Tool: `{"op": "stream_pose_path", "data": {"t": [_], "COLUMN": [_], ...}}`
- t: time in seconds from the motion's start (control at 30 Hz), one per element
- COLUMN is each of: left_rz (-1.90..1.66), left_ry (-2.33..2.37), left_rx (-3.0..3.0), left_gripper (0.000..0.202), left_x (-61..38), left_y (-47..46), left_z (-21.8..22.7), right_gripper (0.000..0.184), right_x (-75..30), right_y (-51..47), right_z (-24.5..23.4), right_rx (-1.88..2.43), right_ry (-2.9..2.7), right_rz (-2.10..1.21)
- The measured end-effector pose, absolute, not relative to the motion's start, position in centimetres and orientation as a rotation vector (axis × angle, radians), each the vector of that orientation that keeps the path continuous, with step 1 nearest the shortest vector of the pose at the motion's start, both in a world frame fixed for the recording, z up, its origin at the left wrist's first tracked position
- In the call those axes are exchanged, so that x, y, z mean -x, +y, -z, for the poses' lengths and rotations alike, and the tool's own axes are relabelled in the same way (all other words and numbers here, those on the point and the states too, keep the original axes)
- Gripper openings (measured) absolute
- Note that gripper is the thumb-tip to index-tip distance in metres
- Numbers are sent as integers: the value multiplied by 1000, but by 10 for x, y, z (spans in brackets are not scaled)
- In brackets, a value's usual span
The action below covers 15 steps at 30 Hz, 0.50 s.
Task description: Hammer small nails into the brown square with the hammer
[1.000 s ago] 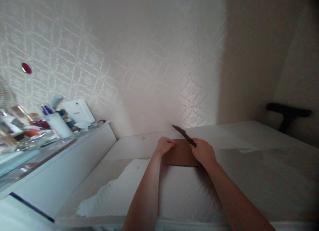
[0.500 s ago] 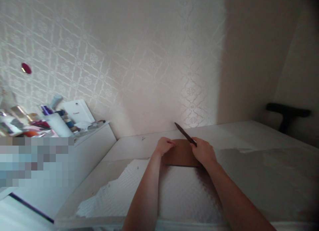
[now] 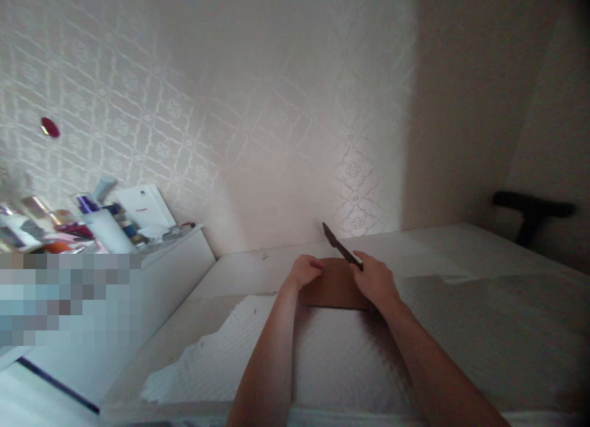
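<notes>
Brown board, dark tool, one end covered

Pixel blocks mask part of the dresser. The left hand curls its fingers at the board's left side; whether it grips, I cannot tell. The board is between the table's near and far edges. The right hand is closed round the tool's lower end. Past the table's right edge, a black T-shaped object hides its foot.

The cabinet stands left of the cardboard
</notes>
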<state>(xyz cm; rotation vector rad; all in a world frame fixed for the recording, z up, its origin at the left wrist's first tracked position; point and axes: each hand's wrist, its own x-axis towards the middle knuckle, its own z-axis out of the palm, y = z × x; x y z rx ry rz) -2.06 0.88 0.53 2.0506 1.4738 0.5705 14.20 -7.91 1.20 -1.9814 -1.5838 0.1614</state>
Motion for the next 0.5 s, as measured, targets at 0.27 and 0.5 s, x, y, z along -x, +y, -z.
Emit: {"op": "stream_pose_path", "data": {"t": [0.27,0.5], "left_rz": [-598,-560], "left_ry": [1393,1340], "left_rx": [-2031,-1989], "left_gripper": [27,67], "left_x": [21,30], "left_y": [8,4], "left_z": [-5,-13], "right_gripper": [42,42], "right_x": [-141,-142], "right_y": [-80,-79], "right_z": [-13,-12], "right_rx": [1986,1983], "right_ry": [-1577,-1546], "right_rz": [-154,-164]}}
